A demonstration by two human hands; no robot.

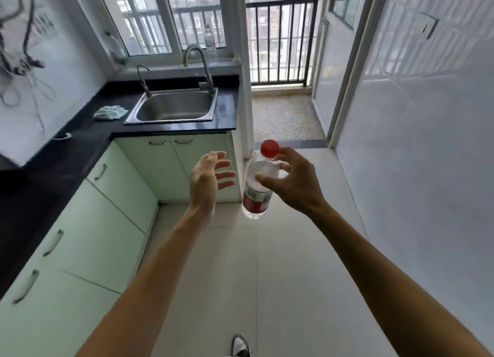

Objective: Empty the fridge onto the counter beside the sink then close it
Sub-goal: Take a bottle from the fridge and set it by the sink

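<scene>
Bottle [258, 196] first: 1 clear plastic water bottle with a red cap [270, 148] and a red label, upright in the air over the floor, well short of the sink.

From the left, I see the dark tabletop [88, 142] running along the wall and turning the corner. A pale cloth [110, 112] lies on it just left of the sink [173, 121], and a narrow strip of tabletop lies on the sink's right.

Of my 2 hands, the left hand [207, 180] is wide, fingers spread and holding nothing, just beside the bottle. The right hand [296, 185] holds the bottle by its shoulder, thumb on the front and fingers curled behind, below the cap. The hold looks loose.

I cannot read the water level. If full, I judge it fairly heavy for its size, with thin walls that dent under a squeeze, and perhaps damp and slippery from the cold. A firmer hold around the labelled middle would suit better. The fridge is out of view.
</scene>
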